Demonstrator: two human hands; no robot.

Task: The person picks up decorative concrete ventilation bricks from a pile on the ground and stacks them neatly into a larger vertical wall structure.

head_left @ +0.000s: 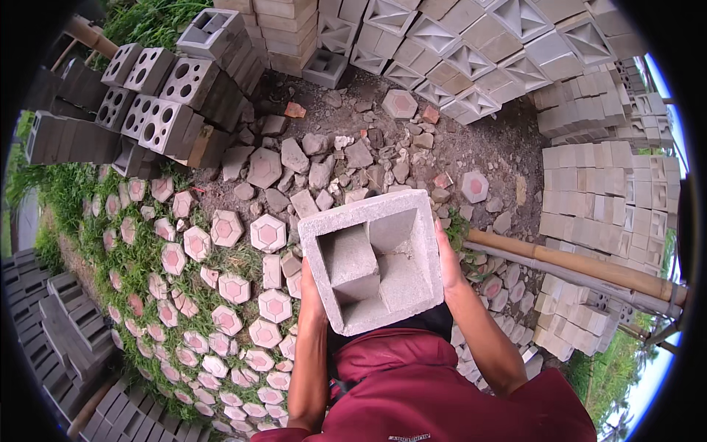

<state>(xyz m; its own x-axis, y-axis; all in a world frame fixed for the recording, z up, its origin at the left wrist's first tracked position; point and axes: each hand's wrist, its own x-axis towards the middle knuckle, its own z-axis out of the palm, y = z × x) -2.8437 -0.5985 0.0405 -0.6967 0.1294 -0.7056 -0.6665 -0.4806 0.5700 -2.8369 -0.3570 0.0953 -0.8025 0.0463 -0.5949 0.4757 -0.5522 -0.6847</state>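
Note:
A square grey concrete ventilation block with a stepped, recessed inside is held up in front of my body, its open face toward me. My left hand presses against its left side, fingers mostly hidden behind the block. On the opposite side my right hand grips it with the thumb along the edge. Below it is my maroon shirt. Rubble and broken stones lie on the ground just beyond the block.
Hollow blocks with round holes are stacked at far left. Patterned blocks form a wall at the back, with more stacks on the right. A bamboo pole runs low at right. Hexagonal pavers in grass cover the left ground.

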